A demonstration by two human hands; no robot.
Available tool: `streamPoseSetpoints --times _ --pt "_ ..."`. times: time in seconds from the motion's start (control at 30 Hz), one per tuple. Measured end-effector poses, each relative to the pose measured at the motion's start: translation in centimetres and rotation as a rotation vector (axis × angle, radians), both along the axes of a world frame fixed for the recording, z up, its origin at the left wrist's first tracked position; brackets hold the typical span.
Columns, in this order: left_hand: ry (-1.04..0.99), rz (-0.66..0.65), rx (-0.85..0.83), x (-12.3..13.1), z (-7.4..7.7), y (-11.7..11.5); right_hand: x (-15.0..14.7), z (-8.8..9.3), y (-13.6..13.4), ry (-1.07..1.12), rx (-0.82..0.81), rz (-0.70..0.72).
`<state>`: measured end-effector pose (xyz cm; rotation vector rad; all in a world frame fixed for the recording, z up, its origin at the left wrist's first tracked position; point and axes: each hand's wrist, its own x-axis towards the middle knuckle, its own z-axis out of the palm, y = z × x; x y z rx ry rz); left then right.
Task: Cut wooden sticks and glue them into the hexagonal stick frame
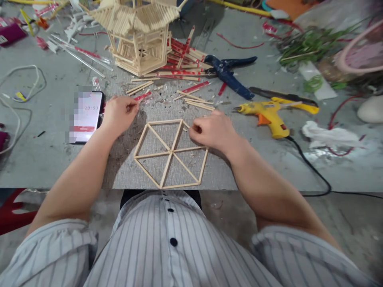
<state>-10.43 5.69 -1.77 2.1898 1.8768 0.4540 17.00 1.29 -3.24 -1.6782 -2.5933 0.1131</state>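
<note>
A flat hexagon frame of thin wooden sticks, with spokes meeting at its centre, lies on the table in front of me. My left hand rests to its upper left, fingers curled closed. A red wrapper strip lies right against those fingertips; whether they grip it is unclear. Over the frame's upper right side, my right hand is closed with thumb and finger together. It covers part of that side, and anything inside the fingers is hidden. Short loose sticks lie just beyond the right hand.
A stick-built pavilion model stands at the back beside red-wrapped sticks. Blue cutting pliers, a box cutter and a corded yellow glue gun lie right. A phone lies left. The table's front edge runs close to my body.
</note>
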Motion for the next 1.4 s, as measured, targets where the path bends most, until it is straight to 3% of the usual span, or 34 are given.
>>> streamPoseSetpoints --times 0.17,0.43,0.73,0.93,1.4 --pt "-0.023 -0.094 0.004 -0.3 -0.5 -0.2 0.4 -0.7 0.4 0.045 0.039 -0.039" --pt "-0.013 -0.081 0.046 -0.5 -0.8 -0.3 0.8 -0.9 0.2 0.168 0.039 0.204" --pt "0.022 -0.055 0.113 -0.8 -1.2 0.0 1.1 -1.3 0.6 0.183 0.080 0.051" --pt "0.012 -0.075 0.062 -0.8 -0.7 -0.2 1.1 -0.9 0.6 0.196 0.088 0.046" --pt "0.034 -0.071 0.052 -1.2 -1.4 0.4 1.9 -0.9 1.0 0.263 0.040 0.074"
